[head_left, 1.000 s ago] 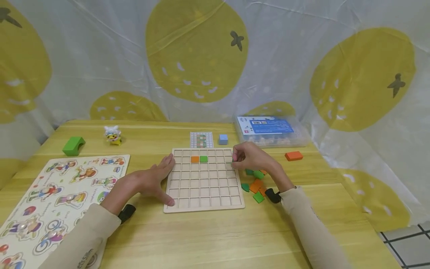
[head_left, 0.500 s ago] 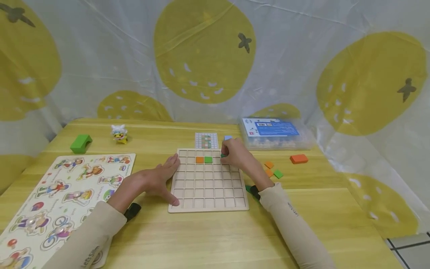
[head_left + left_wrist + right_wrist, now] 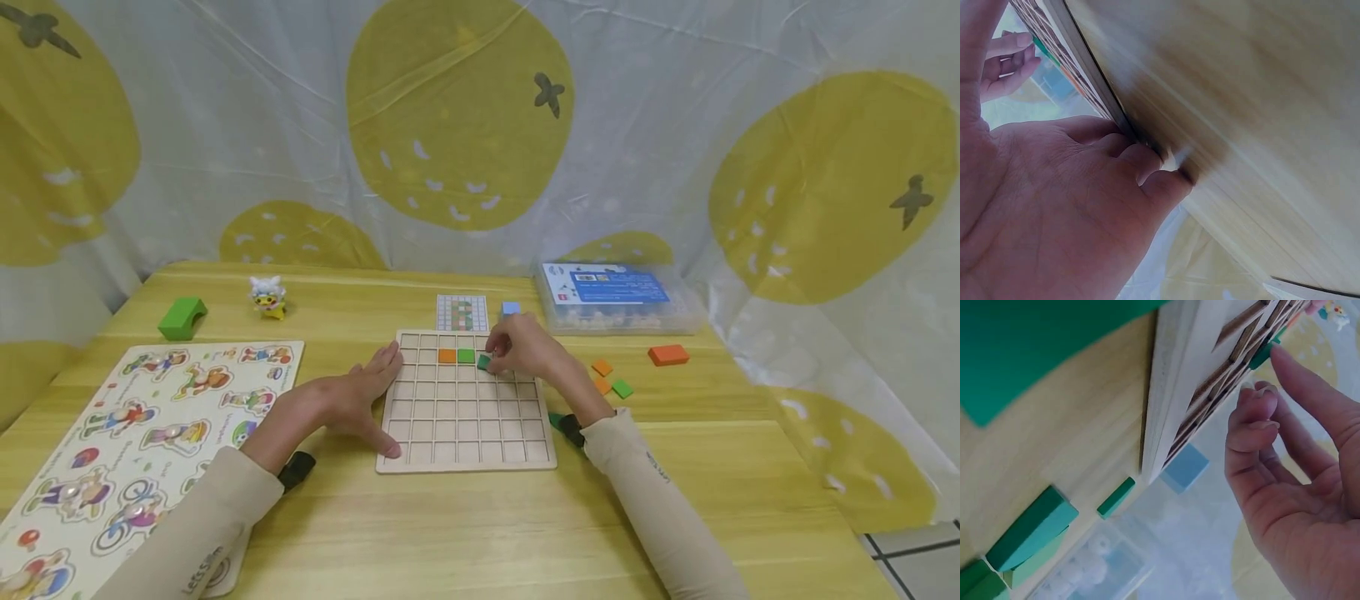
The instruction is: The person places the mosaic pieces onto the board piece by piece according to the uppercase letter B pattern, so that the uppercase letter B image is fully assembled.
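A wooden grid board (image 3: 465, 454) lies on the table in front of me. Its second row holds an orange tile (image 3: 447, 356) and a green tile (image 3: 466, 356) side by side. My right hand (image 3: 493, 357) pinches a darker green tile (image 3: 483, 362) over the cell just right of them. In the right wrist view that tile (image 3: 1264, 353) sits at my fingertip against the board (image 3: 1172, 406). My left hand (image 3: 378, 400) lies flat with straight fingers against the board's left edge, thumb at the front corner. The left wrist view shows the palm beside the board edge (image 3: 1088, 69).
A picture puzzle board (image 3: 150, 433) lies at the left, with a green arch block (image 3: 182, 317) and a small toy figure (image 3: 267, 297) behind it. Behind the grid are a pattern card (image 3: 462, 312), a blue cube (image 3: 511, 308) and a plastic box (image 3: 615, 296). An orange block (image 3: 668, 354) and loose tiles (image 3: 611, 379) lie right.
My right hand has carried the green tile leftward from the board's right edge to the cell next to the placed green tile. The left hand has stayed on the board's edge.
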A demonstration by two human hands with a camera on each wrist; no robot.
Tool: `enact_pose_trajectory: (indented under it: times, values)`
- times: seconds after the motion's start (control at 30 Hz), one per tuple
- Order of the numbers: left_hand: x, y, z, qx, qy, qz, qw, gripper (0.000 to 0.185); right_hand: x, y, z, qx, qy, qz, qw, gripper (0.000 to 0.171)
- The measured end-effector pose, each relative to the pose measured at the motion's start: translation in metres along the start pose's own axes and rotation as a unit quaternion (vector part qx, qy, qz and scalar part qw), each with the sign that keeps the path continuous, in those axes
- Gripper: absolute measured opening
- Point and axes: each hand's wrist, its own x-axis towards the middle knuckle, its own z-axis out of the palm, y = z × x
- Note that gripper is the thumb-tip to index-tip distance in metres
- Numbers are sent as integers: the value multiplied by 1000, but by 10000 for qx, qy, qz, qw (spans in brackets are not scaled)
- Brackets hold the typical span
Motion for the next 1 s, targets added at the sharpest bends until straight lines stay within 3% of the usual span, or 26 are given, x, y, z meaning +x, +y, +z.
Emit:
enact_pose_trajectory:
  times: [0.33,0.67,0.83,1.0]
  values:
    - [1,-1,0,-14,4,37,10000,142,1,-1,3,-219,192,206,9994,5]
    - [-1,0,0,25,37,34,10000,142,-1,1,1,-131,64,-141,9998,3]
    - [-1,0,0,46,28,9,10000,142,-6,10,-8,196,-173,-412,9988,6]
    - [-1,1,0,30,17,42,10000,141,-17,35,-33,834,-504,-575,9936,10]
